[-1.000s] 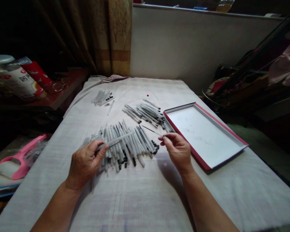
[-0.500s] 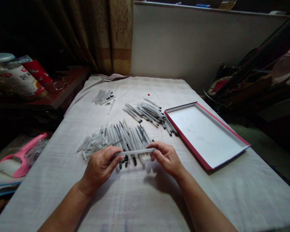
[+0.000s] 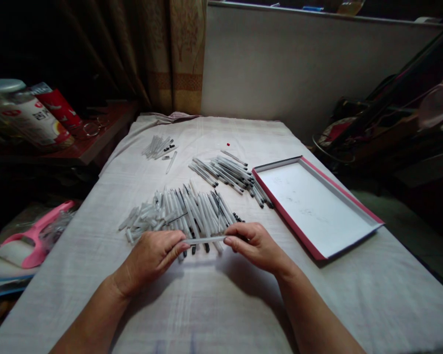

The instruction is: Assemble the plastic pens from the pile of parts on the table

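Observation:
A whitish, translucent pen barrel point(image 3: 205, 240) is stretched level between my two hands, above the near side of the cloth. My left hand point(image 3: 155, 253) pinches its left end, and my right hand point(image 3: 254, 244) pinches the right end between thumb and fingers. Both tips of the barrel are hidden in the fingers. Just beyond lies a large pile of pen parts point(image 3: 195, 209), with clear barrels and several dark refills. Clear caps point(image 3: 140, 219) are heaped at that pile's left side. Farther back is a group of pens with black ends point(image 3: 229, 172).
A shallow red-edged box lid point(image 3: 313, 206) lies at the right of the cloth-covered table point(image 3: 214, 314). Small clear parts point(image 3: 158, 146) and black plugs sit at the back left. A tiny red piece point(image 3: 228, 144) is near the back. Jars point(image 3: 33, 118) stand on a side shelf.
Both hands have come slightly lower and closer to me with the pen barrel. My right hand's grip has closed in more around its end.

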Tool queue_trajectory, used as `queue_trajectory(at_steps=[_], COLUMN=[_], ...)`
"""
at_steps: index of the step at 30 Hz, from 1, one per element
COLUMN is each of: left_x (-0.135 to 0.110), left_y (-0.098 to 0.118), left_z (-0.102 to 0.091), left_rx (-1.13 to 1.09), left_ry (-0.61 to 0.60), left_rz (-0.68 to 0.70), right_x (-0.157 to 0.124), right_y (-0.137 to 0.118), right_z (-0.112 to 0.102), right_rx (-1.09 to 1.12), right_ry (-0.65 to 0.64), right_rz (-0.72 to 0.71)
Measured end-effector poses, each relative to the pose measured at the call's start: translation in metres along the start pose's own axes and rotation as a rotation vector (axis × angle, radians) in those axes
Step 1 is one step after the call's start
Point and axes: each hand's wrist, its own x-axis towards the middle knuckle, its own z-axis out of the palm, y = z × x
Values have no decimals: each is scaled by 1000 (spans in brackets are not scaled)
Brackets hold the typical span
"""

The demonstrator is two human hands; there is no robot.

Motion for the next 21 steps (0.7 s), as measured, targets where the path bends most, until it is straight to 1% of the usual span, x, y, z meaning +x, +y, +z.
queue_trajectory(at_steps=[2, 6, 8, 10, 11, 12, 14, 15, 17, 18, 19, 21], left_x=[1, -4, -10, -14, -14, -12, -6, -2, 2, 3, 2, -2], left_y=[1, -7, -15, -23, -26, -29, -30, -31, -32, -34, -36, -43], left_z=[-3, -14, -23, -31, -33, -34, -32, -28, -19, -14, -10, -1], left_rx=[-167, -634, -845, -995, -1039, -1041, -924, -798, -394, -170, 14, 235], left_ry=[-94, -322, -379, -259, -165, -27, 240, 367, 579, 626, 629, 572], left_rz=[-131, -471, -626, -758, -781, -794, -798, -763, -649, -576, -492, -374], right_x=[1, 2, 1, 1, 1, 2, 4, 6, 10, 11, 12, 12], right_y=[-2, -8, -8, -5, -2, 2, 11, 15, 23, 26, 28, 30], right_z=[3, 11, 6, -2, -6, -9, -7, -3, 8, 14, 19, 27], right_rx=[-167, -485, -570, -627, -644, -652, -635, -633, -663, -689, -716, -761], right_ry=[56, 204, 318, 492, 582, 626, 607, 601, 625, 631, 628, 599], right_rz=[-161, -513, -602, -608, -584, -550, -451, -389, -279, -239, -211, -177])
